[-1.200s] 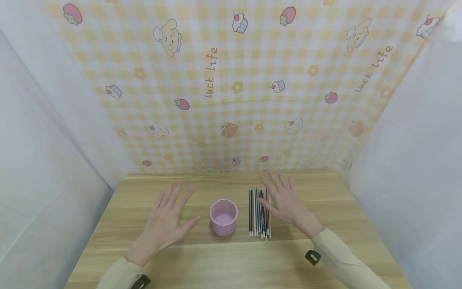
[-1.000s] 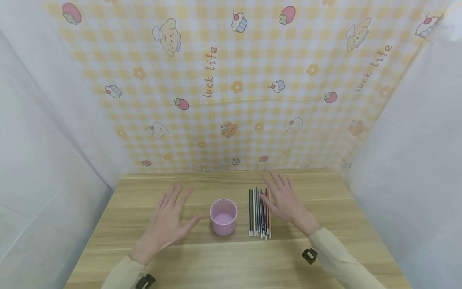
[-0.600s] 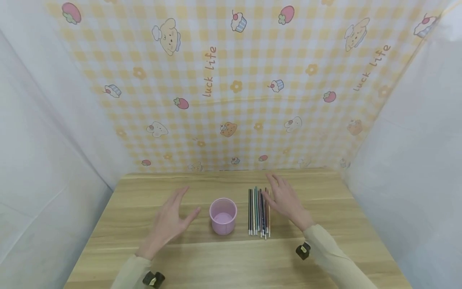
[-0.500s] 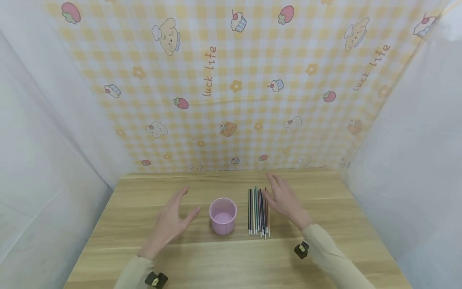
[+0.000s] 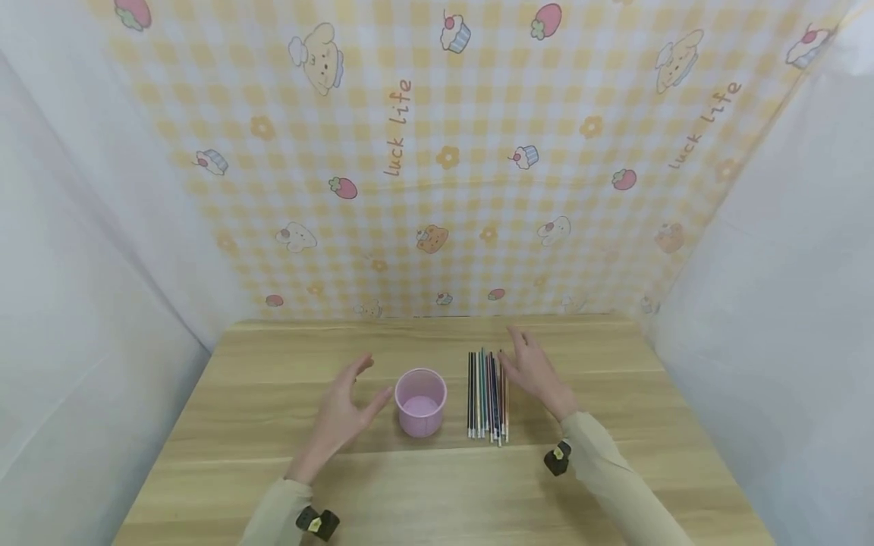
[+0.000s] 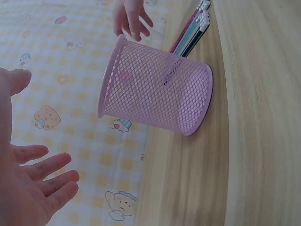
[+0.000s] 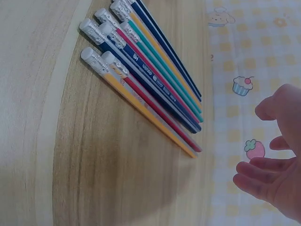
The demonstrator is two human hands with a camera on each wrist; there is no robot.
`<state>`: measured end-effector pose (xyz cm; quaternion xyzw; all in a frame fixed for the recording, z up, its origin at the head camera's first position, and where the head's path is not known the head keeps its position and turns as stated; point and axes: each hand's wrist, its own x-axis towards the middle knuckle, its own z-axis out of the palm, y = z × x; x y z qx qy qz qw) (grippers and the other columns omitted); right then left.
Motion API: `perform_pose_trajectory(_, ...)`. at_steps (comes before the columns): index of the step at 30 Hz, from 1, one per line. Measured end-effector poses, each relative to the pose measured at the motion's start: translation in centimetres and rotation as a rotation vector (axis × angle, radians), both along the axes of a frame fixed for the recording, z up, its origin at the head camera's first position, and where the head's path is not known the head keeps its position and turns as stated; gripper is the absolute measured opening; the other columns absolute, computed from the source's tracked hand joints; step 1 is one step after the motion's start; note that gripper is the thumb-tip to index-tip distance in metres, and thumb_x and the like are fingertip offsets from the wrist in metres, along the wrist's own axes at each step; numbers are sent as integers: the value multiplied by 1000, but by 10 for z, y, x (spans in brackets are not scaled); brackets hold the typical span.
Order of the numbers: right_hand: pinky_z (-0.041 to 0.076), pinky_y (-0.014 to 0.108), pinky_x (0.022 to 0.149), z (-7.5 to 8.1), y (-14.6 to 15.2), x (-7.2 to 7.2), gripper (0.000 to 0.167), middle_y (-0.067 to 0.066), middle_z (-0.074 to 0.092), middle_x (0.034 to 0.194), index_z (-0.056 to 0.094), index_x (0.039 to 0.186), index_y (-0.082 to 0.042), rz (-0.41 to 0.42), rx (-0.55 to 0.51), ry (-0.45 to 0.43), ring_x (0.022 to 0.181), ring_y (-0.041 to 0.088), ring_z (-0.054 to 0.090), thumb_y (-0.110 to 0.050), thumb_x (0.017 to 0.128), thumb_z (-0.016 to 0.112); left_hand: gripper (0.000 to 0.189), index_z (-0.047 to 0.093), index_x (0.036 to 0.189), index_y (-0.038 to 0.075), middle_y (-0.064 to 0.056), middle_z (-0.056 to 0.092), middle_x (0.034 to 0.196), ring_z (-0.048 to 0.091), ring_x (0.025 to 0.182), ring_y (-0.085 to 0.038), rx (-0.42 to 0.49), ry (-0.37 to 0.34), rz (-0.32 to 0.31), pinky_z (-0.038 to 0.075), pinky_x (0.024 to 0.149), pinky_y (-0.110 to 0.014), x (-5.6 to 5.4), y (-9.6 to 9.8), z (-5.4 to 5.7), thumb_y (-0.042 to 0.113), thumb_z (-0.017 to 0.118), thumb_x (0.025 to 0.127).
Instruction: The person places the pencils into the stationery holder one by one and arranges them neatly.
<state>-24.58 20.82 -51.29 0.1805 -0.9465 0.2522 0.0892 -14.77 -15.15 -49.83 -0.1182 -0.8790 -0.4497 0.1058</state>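
Note:
A pink mesh pen holder (image 5: 420,403) stands upright on the wooden table, nothing inside it. My left hand (image 5: 345,406) hovers just left of it, thumb and fingers spread apart and the thumb tip near the rim. To the holder's right lies a row of pencils (image 5: 488,396) in several colours, their white eraser ends toward me. Over the right side of that row is my right hand (image 5: 536,373), fingers apart and gripping nothing. The right wrist view shows the pencils (image 7: 141,75) side by side, with the hand (image 7: 277,165) beyond their far ends.
A yellow checked cloth (image 5: 437,189) with cartoon prints rises behind the table's far edge. White sheets (image 5: 82,303) hang on both sides. Bare wood (image 5: 444,493) lies in front of the holder and pencils.
My left hand has moved right toward the pen holder, its fingers drawing together from a wide spread. My right hand has shifted slightly, its fingers also less spread. The holder and pencils stay put.

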Motion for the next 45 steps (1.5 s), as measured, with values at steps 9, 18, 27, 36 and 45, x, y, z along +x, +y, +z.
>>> perform_pose_trajectory(9,54,60,100,-17,2,-6,60,39,38,148,34,151,8,-123,-86,-231,126,51,53,-22,103,55,79,41,151,-1,-23,52,148,49,137,-43,115,-42,-41,44,114,-58,0,15,-16,25,80,87)
perform_pose_trajectory(18,62,40,73,-25,-1,-6,56,30,58,114,40,143,15,-187,-162,-300,90,32,63,-17,101,58,90,38,152,0,-23,47,152,47,139,-44,221,-87,-59,43,114,-57,2,33,-36,30,85,81)
perform_pose_trajectory(27,49,22,49,-38,-6,-2,53,25,59,103,42,140,15,-242,-220,-338,62,16,52,-9,96,60,96,34,152,-6,-27,47,150,51,133,-47,265,-40,-101,45,111,-60,1,47,-50,27,87,78)
perform_pose_trajectory(36,55,30,61,-46,-10,-1,47,25,58,106,49,127,15,-304,-170,-335,77,25,55,2,85,64,102,32,153,-5,-27,47,149,55,129,-44,280,-64,-82,47,109,-59,2,54,-52,27,89,75)
perform_pose_trajectory(45,52,29,57,-44,-13,-4,33,24,59,99,53,111,11,-356,-105,-353,76,26,55,1,82,64,98,34,151,-6,-25,53,142,56,128,-43,301,-83,-67,47,110,-57,1,57,-58,23,89,76)
